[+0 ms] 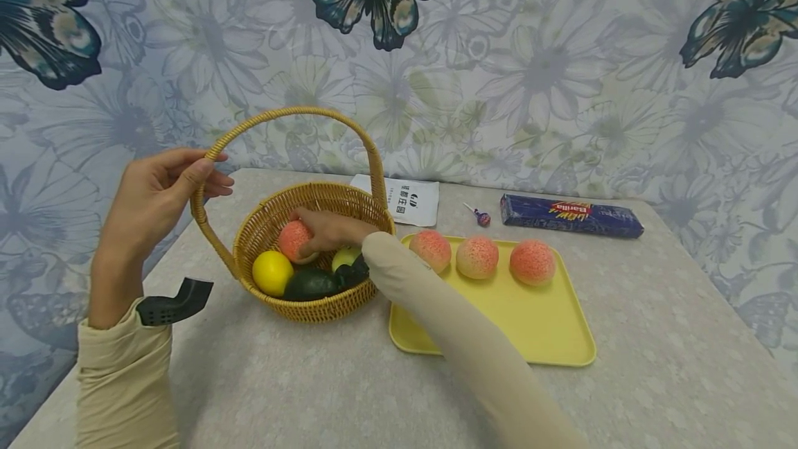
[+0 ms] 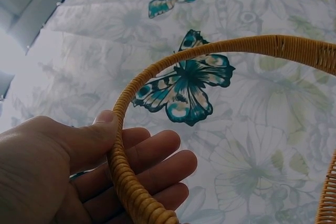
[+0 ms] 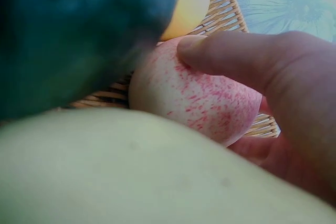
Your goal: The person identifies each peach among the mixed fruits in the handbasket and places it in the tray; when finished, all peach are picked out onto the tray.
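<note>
A wicker basket with a tall arched handle stands left of centre in the head view. My left hand holds the handle's left side between thumb and fingers, as the left wrist view also shows. Inside the basket, my right hand grips a pink-speckled peach; its thumb presses the peach in the right wrist view. Around it lie a yellow lemon-like fruit, a dark green fruit or vegetable and a pale green fruit, partly hidden by the right wrist.
Right of the basket, a yellow tray bears three peaches along its far side. Behind it lie a white packet, a lollipop and a blue Barilla package. A butterfly-patterned cloth hangs behind the table.
</note>
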### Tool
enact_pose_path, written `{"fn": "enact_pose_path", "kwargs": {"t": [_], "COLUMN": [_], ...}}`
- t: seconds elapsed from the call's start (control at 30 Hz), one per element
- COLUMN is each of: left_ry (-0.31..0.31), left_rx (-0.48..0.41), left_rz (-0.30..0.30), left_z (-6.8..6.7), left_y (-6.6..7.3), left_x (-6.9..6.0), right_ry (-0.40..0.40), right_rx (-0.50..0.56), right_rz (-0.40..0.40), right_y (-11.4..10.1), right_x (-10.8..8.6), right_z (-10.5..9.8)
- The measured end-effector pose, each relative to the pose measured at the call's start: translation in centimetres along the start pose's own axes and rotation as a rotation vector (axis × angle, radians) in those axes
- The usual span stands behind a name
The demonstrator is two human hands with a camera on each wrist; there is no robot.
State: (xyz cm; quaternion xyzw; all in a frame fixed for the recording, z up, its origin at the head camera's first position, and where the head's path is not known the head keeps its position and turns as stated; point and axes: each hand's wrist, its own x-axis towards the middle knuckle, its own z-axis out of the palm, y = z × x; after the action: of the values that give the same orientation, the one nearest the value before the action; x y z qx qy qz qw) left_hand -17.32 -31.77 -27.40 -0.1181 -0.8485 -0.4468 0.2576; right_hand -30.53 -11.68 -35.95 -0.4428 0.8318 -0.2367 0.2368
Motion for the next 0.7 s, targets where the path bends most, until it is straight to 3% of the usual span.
{"fn": "enact_pose_path", "kwargs": {"t": [0.23,0.4,0.57,0.7], "left_ry": [-0.001,0.000,0.003,0.003], "left_rx": [-0.004,0.011,0.014,0.005], "left_rz": [0.006,0.002,0.002,0.003], "left_z": [0.0,0.0,0.1,0.0], "left_y": [0.0,0.0,-0.1,-0.1], "left_x": [0.0,0.0,0.0,0.0], "right_ry": [-0.019,-0.028,-0.003,0.025], "right_rx": [0.045,0.014,-0.040,-0.019], "right_rz": [-0.015,-0.025,-0.079,-0.121], "right_y": [0.0,-0.1,-0.5,-0.8], "right_x": [-0.3,-0.4,-0.5,-0.7], "right_z": [-0.1,-0.3,-0.8,-1.1]}}
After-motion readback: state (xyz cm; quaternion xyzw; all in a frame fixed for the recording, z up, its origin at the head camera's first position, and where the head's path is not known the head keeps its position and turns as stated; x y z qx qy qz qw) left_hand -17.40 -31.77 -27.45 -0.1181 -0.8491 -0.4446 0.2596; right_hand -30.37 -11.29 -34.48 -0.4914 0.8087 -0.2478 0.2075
